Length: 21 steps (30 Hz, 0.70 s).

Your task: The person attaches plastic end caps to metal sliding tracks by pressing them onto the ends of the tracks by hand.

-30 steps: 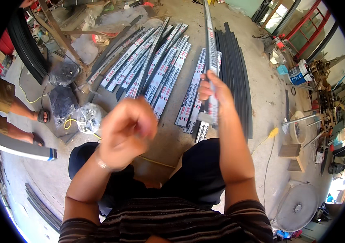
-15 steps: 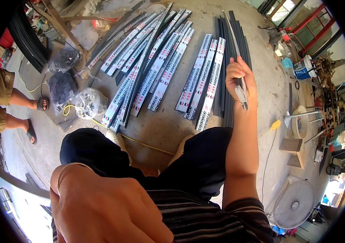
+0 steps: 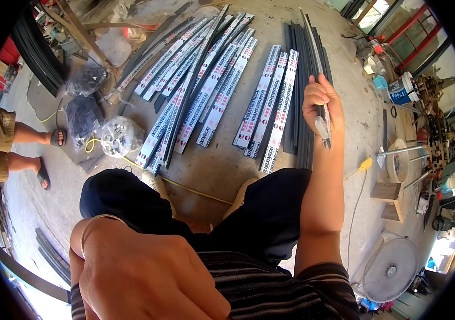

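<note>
My right hand (image 3: pixel 322 104) is raised at the right and closed around a long, thin grey metal strip (image 3: pixel 312 45). The strip points away from me, and its near end sticks out below the fist beside a bit of clear plastic film (image 3: pixel 321 127). Large at the lower left, my left hand (image 3: pixel 147 272) shows its back with the fingers curled. Its fingertips are cut off by the lower edge, so what it holds is hidden. A dark curved bar (image 3: pixel 30 277) runs toward my left wrist; whether they touch, I cannot tell.
Printed-film metal strips (image 3: pixel 219 88) lie in piles on the floor, with bare dark strips (image 3: pixel 291 80) at the right. Bags (image 3: pixel 121 137) and a yellow cord (image 3: pixel 195 196) lie nearby. Another person's legs (image 3: pixel 30 133) stand left. A fan (image 3: pixel 390 269) and stool (image 3: pixel 390 200) are right.
The dark curved bar at the lower left has moved down, uncovering dark strips on the floor. My right hand and its metal strip have shifted slightly right. Both hands keep their pose.
</note>
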Each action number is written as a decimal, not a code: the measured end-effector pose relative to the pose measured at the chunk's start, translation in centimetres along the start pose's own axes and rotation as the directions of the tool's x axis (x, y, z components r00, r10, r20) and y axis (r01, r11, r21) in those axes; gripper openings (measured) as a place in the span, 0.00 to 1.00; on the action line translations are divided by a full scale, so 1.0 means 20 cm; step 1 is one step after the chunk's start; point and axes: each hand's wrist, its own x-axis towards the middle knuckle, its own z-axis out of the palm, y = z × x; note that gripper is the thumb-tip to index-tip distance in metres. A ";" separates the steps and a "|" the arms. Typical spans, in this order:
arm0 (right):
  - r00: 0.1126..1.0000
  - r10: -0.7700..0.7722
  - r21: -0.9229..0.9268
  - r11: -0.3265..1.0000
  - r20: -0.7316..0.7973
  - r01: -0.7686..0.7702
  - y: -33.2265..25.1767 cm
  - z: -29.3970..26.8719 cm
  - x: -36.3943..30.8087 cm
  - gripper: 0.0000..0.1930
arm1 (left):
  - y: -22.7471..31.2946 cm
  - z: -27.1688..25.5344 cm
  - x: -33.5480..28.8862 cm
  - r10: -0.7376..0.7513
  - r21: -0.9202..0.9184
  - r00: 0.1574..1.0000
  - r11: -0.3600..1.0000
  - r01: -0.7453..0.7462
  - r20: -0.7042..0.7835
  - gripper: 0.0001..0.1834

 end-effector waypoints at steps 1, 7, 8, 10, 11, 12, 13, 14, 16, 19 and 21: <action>1.000 0.002 -0.002 1.000 -0.012 -0.002 0.00 0.00 0.00 0.11 | -0.01 -0.01 -0.01 0.045 -0.019 0.999 0.999 -0.045 0.009 0.24; 0.998 0.052 0.039 0.998 -0.042 -0.050 0.02 -0.02 0.01 0.11 | 0.16 -0.23 -0.21 -0.475 0.082 0.880 0.877 0.474 -0.015 0.22; 0.995 0.065 0.044 0.997 -0.070 -0.062 0.03 -0.03 0.01 0.10 | 0.20 -0.31 -0.18 -0.651 0.188 0.737 0.713 0.676 -0.182 0.18; 0.990 0.075 0.051 0.996 -0.115 -0.069 0.07 -0.02 0.02 0.09 | 0.04 -0.56 -0.32 -0.699 0.545 0.605 0.359 0.758 -0.381 0.19; 0.990 0.096 0.042 0.995 -0.099 -0.092 0.07 -0.03 0.03 0.09 | -0.02 -0.67 -0.45 -0.719 0.805 0.577 0.041 0.592 -0.387 0.19; 0.989 0.108 0.045 0.994 -0.097 -0.104 0.08 -0.04 0.05 0.10 | -0.06 -0.72 -0.56 -0.829 0.940 0.443 -0.303 0.159 -0.342 0.15; 0.988 0.121 0.049 0.992 -0.097 -0.117 0.10 -0.04 0.06 0.11 | -0.10 -0.76 -0.74 -0.845 0.969 0.481 -0.159 0.191 -0.233 0.09; 0.987 0.126 0.053 0.991 -0.104 -0.121 0.10 -0.04 0.06 0.11 | -0.14 -0.73 -0.81 -0.829 0.970 0.532 -0.048 0.236 -0.171 0.18; 0.988 0.128 0.049 0.991 -0.091 -0.124 0.10 -0.04 0.04 0.11 | -0.19 -0.63 -0.81 -0.809 0.976 0.556 -0.095 0.197 -0.191 0.25; 0.981 0.124 0.065 0.991 -0.150 -0.116 0.13 -0.01 0.06 0.09 | -0.21 -0.58 -0.81 -0.863 0.962 0.431 -0.201 0.184 -0.263 0.33; 0.974 0.102 0.013 0.995 -0.201 -0.101 0.13 -0.02 0.07 0.09 | -0.21 -0.55 -0.80 -0.910 0.946 0.279 -0.259 0.193 -0.306 0.34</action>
